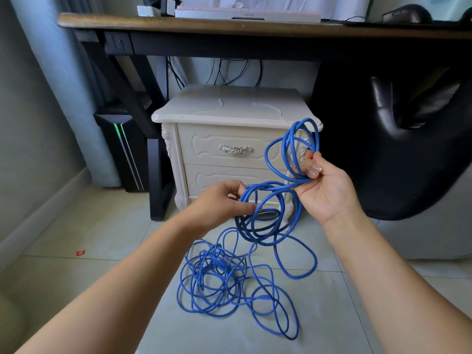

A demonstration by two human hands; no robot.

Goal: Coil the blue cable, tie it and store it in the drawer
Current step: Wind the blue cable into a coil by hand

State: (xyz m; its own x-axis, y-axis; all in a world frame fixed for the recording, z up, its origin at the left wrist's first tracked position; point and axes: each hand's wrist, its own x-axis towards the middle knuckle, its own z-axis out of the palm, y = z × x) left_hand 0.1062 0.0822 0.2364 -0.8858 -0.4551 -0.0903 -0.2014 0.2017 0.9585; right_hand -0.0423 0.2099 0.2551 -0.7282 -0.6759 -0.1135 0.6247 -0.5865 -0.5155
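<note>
A long blue cable (268, 218) hangs between both hands in several loops, and the rest lies in a loose tangle on the tiled floor below. My right hand (324, 187) grips a bundle of loops that stand up above its fingers. My left hand (224, 203) pinches the hanging loops at their left side. Behind the hands stands a cream bedside cabinet (229, 108) with two drawers, both closed; the top drawer (204, 149) has a silver handle.
A wooden desk (178, 24) with black legs spans the top. A black computer tower (125, 149) stands left of the cabinet. A black leather chair (408, 136) fills the right side. A small red scrap (80, 252) lies on the floor at left.
</note>
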